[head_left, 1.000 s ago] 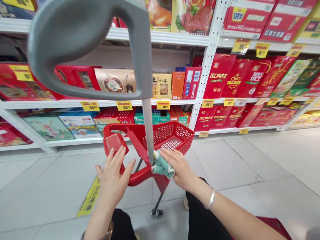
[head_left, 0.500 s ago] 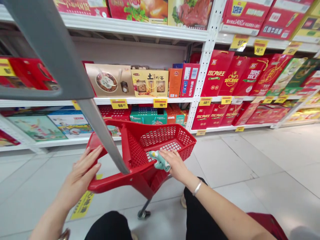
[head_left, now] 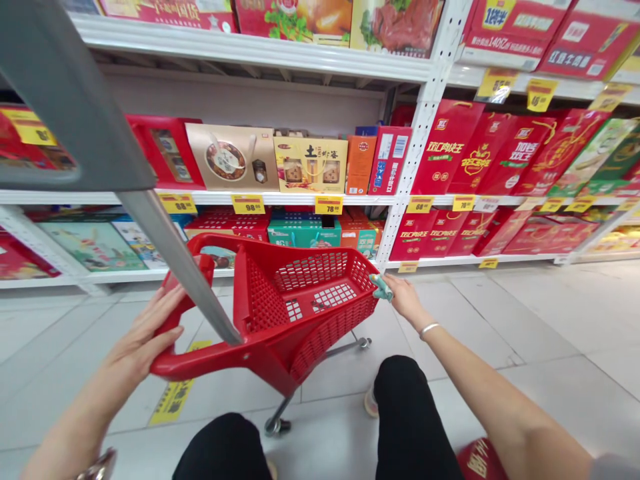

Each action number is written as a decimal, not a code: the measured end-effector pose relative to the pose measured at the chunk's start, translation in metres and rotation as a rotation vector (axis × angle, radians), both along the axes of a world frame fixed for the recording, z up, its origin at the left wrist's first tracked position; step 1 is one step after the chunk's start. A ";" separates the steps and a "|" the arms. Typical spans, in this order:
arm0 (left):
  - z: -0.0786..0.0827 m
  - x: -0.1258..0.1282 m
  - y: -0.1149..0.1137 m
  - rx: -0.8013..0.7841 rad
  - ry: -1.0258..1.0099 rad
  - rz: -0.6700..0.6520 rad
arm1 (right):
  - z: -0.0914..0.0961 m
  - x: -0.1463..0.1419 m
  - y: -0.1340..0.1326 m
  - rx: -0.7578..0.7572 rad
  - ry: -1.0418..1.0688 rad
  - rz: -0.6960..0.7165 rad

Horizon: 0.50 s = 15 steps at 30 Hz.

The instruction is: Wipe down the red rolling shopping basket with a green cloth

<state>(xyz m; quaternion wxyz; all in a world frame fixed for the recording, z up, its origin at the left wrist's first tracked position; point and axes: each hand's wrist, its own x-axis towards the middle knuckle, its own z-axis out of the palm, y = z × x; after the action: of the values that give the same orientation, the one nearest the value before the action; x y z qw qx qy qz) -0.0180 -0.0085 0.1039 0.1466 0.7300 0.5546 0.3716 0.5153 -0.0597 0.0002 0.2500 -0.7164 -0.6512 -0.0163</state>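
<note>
A red plastic shopping cart (head_left: 280, 320) with an open mesh basket stands before me. My left hand (head_left: 157, 327) grips its red handle (head_left: 205, 359) on the left, thumb on the near side and fingers over the top. At the far right end of the basket, my right hand (head_left: 404, 299) holds a folded teal cloth (head_left: 382, 287) with a light pattern, pressed against the rim. A grey metal post (head_left: 180, 267) with a thick grey frame (head_left: 75, 100) rises from the cart at upper left.
White shelves (head_left: 250, 198) packed with boxed goods and yellow price tags stand behind the cart. Red gift bags (head_left: 445, 150) line the right section. My knees are close below the cart, on the tiled floor (head_left: 500, 333). A red object (head_left: 481, 460) lies at bottom right.
My right hand has moved right along the basket rim with the cloth, from the near side to the far end. The cart's handle and my left hand appear slightly further left.
</note>
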 end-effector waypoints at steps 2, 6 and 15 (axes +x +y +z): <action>-0.001 -0.001 0.000 -0.084 -0.073 -0.060 | 0.007 -0.015 0.005 0.020 0.012 0.027; 0.002 0.003 -0.005 -0.124 -0.128 -0.073 | 0.021 -0.095 0.005 0.084 0.095 0.299; 0.005 0.003 -0.007 -0.109 -0.059 -0.098 | 0.055 -0.252 -0.023 0.048 0.234 0.705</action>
<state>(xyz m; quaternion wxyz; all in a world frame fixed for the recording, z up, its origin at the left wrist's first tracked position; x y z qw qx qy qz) -0.0148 -0.0159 0.1084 0.2204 0.7360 0.5329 0.3546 0.2633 -0.0828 0.0551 0.3298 -0.4391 -0.8243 0.1376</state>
